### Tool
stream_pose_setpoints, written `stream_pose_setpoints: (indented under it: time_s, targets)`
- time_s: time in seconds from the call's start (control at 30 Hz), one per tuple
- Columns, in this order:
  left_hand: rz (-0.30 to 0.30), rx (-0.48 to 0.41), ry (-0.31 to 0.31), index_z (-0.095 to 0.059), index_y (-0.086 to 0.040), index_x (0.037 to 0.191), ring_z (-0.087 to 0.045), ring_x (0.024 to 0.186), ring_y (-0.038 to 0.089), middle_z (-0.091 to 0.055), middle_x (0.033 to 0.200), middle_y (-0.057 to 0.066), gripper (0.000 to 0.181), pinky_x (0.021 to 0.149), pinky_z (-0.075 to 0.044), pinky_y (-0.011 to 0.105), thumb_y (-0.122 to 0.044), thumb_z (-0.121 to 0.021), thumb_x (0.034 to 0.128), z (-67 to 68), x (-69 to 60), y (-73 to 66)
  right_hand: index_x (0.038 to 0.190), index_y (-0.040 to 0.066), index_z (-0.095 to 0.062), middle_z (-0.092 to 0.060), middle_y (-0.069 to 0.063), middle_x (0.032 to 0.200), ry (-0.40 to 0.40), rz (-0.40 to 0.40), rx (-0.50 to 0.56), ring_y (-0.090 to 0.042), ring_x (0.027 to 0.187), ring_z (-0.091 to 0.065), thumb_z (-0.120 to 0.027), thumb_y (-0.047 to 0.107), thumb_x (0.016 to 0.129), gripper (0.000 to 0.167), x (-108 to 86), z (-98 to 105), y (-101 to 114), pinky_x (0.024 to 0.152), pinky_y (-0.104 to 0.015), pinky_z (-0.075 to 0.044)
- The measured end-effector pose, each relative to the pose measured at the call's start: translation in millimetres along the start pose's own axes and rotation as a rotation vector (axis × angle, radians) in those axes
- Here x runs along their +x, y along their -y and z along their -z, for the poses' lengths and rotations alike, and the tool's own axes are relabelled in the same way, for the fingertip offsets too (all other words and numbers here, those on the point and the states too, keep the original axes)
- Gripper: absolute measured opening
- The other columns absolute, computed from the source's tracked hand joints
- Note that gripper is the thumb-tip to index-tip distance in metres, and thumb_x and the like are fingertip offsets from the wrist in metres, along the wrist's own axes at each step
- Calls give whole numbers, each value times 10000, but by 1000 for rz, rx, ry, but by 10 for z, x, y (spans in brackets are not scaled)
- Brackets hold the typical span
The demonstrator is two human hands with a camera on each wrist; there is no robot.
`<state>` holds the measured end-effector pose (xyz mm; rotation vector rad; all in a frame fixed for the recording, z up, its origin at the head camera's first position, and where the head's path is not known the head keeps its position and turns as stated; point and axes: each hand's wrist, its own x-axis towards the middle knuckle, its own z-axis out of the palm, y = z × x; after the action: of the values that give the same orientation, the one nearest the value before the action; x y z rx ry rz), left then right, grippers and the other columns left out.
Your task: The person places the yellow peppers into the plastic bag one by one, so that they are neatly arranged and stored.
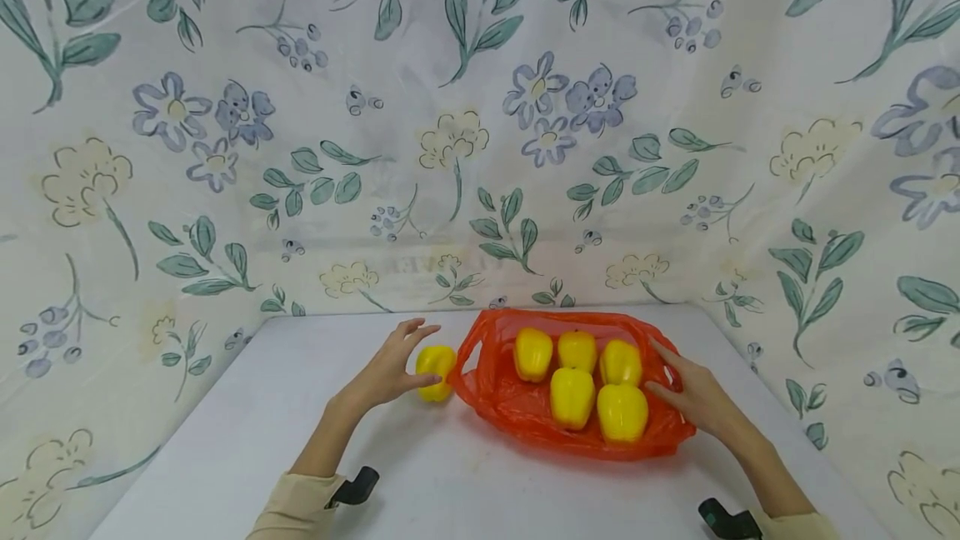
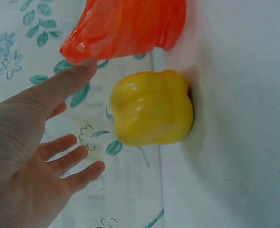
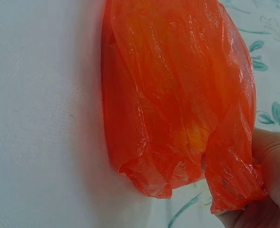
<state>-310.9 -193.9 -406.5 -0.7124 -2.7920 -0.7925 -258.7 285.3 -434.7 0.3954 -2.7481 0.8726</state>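
Observation:
A red plastic bag [image 1: 517,432] lies spread open on the table, with several yellow bell peppers [image 1: 572,398] inside it. One more yellow bell pepper [image 2: 151,108] sits on the table just left of the bag. My left hand [image 1: 386,369] is beside that pepper, fingers spread and thumb apart, holding nothing. In the left wrist view its thumb tip overlaps the edge of the bag; contact cannot be told. At the bag's right end, my right hand [image 1: 701,394] holds the handle side, the plastic running between thumb and fingers [image 3: 273,156].
The white table [image 1: 225,407] ends at a floral curtain [image 1: 450,257] behind and at both sides. Black devices, one on the left wrist [image 1: 356,487] and one on the right wrist [image 1: 723,519], stick out near the sleeves.

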Motion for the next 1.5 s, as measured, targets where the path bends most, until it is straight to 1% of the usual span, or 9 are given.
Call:
stream_pose_setpoints:
  time_s: [0.33,0.4,0.53,0.63,0.77,0.9,1.17,1.37,1.5]
  targets:
    - [55,8,65,-392,-238,1499,-358,1385,455,-256,1576,204,920,1034,-388,685,-357,-864,719,-175,88,222,1495,9,-357,-513,-298,1395,-3,1,-4,-484,1232,-530,-711,186,891,722,-1,6,8,851,-465,-574]
    - [67,9,72,-381,-232,1506,-371,1378,464,-264,1570,217,943,1028,-389,689,-380,-866,710,-213,97,255,1497,13,-354,-513,-298,1394,0,-8,0,-481,1223,-537,-711,190,891,725,-3,1,7,833,-446,-584]
    - [101,-26,89,-387,-244,1502,-394,1371,453,-290,1560,217,943,1027,-393,686,-405,-863,705,-270,100,292,1500,19,-351,-518,-296,1389,6,-16,5,-470,1200,-555,-712,195,892,729,-6,-9,2,805,-415,-597]
    - [122,-48,104,-394,-255,1496,-424,1356,407,-335,1537,189,917,1034,-410,658,-381,-860,716,-305,90,305,1500,21,-353,-517,-293,1392,4,-12,3,-471,1211,-548,-713,192,891,728,-7,-15,-3,821,-429,-591]
    - [124,-63,105,-388,-237,1495,-468,1310,332,-410,1472,144,903,1047,-432,612,-306,-863,730,-339,71,314,1501,22,-352,-513,-293,1398,2,-2,1,-475,1224,-538,-714,191,890,730,-4,-15,-7,838,-449,-582]
    - [117,-79,106,-375,-243,1501,-476,1289,299,-434,1444,121,893,1059,-435,587,-258,-854,748,-346,59,304,1502,20,-349,-521,-292,1388,5,-4,-3,-453,1186,-566,-713,196,890,733,1,-18,-19,819,-426,-592]
    - [101,-79,101,-371,-238,1502,-477,1291,299,-442,1434,120,869,1060,-438,578,-226,-838,769,-345,46,301,1499,11,-345,-515,-308,1377,25,-28,8,-462,1165,-566,-706,200,894,729,-6,-11,-23,785,-415,-605]
    - [90,-78,89,-387,-235,1495,-488,1276,300,-453,1415,125,862,1055,-444,575,-220,-843,763,-346,52,314,1496,14,-355,-531,-295,1364,20,-25,17,-406,1108,-599,-708,210,896,723,-3,3,-17,756,-372,-611]
    - [86,-50,84,-392,-234,1494,-504,1247,295,-453,1402,126,859,1043,-457,572,-252,-844,763,-336,53,319,1498,21,-356,-542,-286,1358,18,-20,26,-384,1094,-606,-712,221,896,727,-8,5,-11,751,-353,-611]
